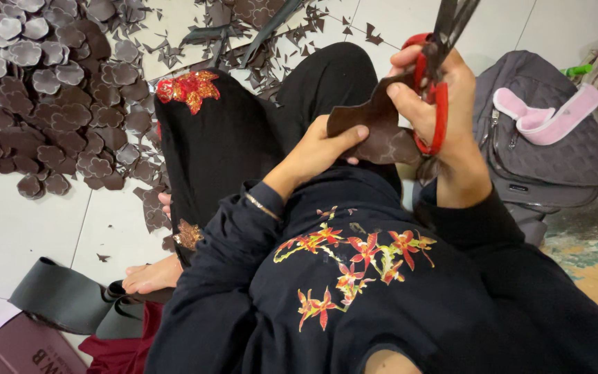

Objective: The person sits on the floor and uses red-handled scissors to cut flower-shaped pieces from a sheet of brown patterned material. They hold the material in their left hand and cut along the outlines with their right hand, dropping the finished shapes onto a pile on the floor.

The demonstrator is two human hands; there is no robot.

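While the left hand pinches a brown leather piece, the right hand grips red-handled scissors; a maroon box lies lower left.

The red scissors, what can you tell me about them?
The red-handled scissors are in the right hand, fingers through the looped handles. Dark metal blades point up past the top edge, seemingly nearly shut. They meet a brown scalloped piece, leather-like, pinched by the left hand.

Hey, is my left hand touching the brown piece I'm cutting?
Touching. The head view shows the left hand with its thumb pressed flat on the brown piece.
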